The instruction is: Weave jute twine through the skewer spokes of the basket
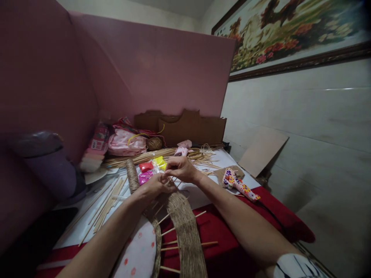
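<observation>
A woven piece of brown twine (185, 227) wound around thin wooden sticks lies in front of me, arching from a rolled end (132, 175) down toward the bottom edge. My left hand (156, 185) rests closed on its top, pinching the weave. My right hand (181, 168) is pinched just above it, fingertips meeting the left hand's on a thin stick or strand that I cannot make out clearly.
Loose wooden sticks (108, 202) lie on the white table (203, 193) at left. Coloured clay packets (152, 168), a twine ball (154, 143), a pink bag (127, 142) and a reed bundle (139, 157) sit behind. A flowered glue gun (239, 184) lies right. Red cloth (232, 231) covers the near edge.
</observation>
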Tool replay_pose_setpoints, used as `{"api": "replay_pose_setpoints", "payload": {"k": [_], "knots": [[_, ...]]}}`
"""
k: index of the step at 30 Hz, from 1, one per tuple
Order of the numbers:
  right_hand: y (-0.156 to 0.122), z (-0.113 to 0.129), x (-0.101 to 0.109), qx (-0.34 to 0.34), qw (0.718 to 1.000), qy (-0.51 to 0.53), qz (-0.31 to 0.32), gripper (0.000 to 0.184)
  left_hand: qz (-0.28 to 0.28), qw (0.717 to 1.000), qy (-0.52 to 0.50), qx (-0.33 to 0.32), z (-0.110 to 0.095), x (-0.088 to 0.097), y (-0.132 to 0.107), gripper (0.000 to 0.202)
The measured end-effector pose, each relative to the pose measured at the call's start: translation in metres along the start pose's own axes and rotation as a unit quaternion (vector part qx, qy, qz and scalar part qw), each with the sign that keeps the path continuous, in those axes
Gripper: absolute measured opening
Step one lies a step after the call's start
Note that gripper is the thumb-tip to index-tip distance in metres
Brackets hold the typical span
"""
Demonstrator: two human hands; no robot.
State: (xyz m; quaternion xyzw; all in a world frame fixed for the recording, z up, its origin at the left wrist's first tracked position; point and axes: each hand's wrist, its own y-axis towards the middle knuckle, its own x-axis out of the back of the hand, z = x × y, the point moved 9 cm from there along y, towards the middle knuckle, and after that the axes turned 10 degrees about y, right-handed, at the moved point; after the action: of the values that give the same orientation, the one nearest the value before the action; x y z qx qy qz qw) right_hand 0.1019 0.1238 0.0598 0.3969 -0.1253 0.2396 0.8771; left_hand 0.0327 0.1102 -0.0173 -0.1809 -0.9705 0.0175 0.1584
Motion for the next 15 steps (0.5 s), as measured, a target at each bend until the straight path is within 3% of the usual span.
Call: {"api": "replay_pose_setpoints", "payload": {"k": [3,9,15], "knots": [[-0.001,-0.004,0.009,-0.016,1.000,0.011,-0.016,0.023,-0.019,1.000,-0.001,0.013,0.005,0.010,0.000,0.025],[-0.004,-0.034,0.027,-0.105,0.993,0.030,-0.036,0.026,-0.052,0.998,0.004,0.035,0.011,0.028,0.002,0.038],[-0.011,-0.058,0.011,-0.186,0.975,0.122,0.022,0.030,-0.061,0.997,0.009,0.042,0.008,0.030,0.002,0.042]]}}
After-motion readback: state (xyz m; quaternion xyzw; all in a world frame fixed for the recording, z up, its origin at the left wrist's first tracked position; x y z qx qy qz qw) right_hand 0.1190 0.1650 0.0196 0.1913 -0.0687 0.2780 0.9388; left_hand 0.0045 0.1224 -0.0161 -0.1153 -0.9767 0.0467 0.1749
